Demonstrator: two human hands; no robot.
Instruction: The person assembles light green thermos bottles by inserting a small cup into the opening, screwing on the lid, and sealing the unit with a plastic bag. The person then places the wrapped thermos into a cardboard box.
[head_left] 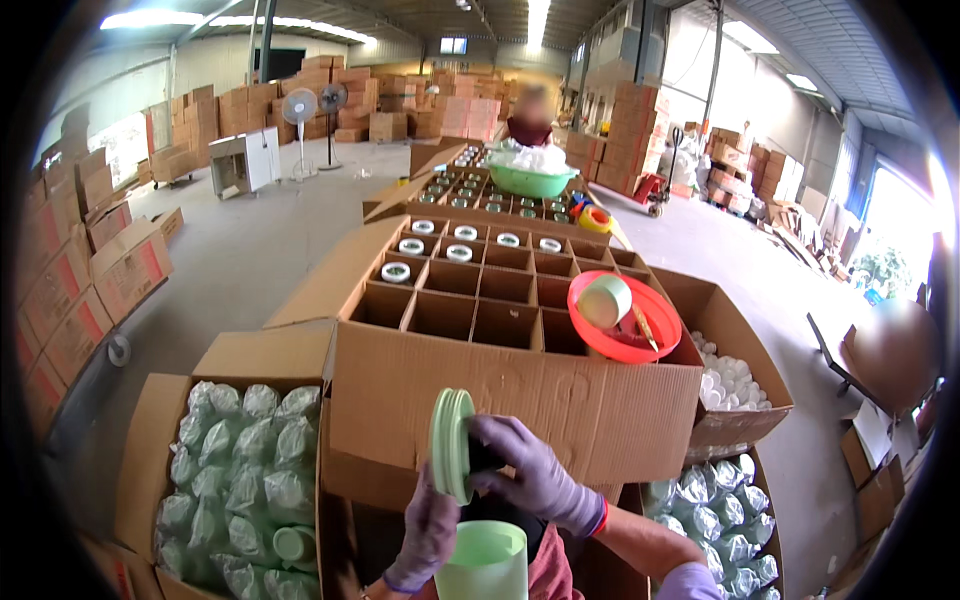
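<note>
The lid, pale green and ribbed, is at the lower centre of the frame, standing on edge. The left hand, gloved, is closed on its lower left edge. The right hand, also gloved, is half curled, with a gap between thumb and fingers; the fingertips meet the lid's right side. Whether the right hand grips the lid or only touches it, you cannot tell.

The jar, pale green, is below the lid at the bottom edge of the frame, mouth upward and uncovered. Its support is hidden.

The divided carton is at the centre of the frame, beyond the hands. White-topped jars occupy cells in its far rows and at its left side. The red bowl rests on its right part and contains a pale cup.

The left carton, lower left, contains wrapped green items. Wrapped items also fill a carton at lower right.
</note>
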